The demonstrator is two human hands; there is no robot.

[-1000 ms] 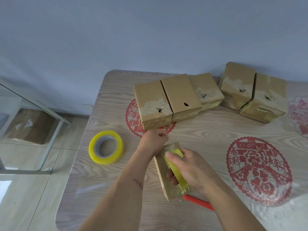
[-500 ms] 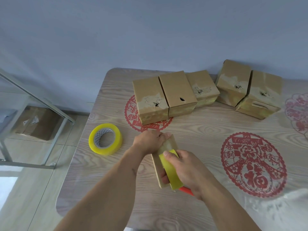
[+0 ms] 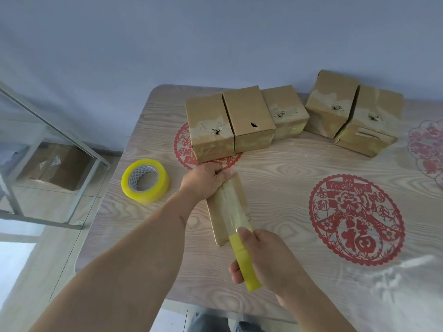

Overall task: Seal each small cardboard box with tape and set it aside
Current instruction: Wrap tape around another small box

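Note:
A small cardboard box (image 3: 221, 212) lies on the wooden table (image 3: 275, 178) in front of me. My left hand (image 3: 205, 182) grips its far end. My right hand (image 3: 261, 257) holds a yellow tape roll (image 3: 244, 262) edge-on, just past the box's near end. A strip of clear tape (image 3: 236, 207) runs from the roll along the top of the box. A second yellow tape roll (image 3: 145, 180) lies flat on the table to the left.
Several taped cardboard boxes (image 3: 251, 121) stand in a row at the back of the table, two more (image 3: 352, 113) at the back right. Red paper-cut decals (image 3: 354, 219) mark the tabletop. A metal frame (image 3: 55, 137) and a floor box (image 3: 55, 166) are left of the table.
My right hand has drawn the tape roll back toward me, off the box's near end, laying a strip along the top. The red object under my hand is no longer visible.

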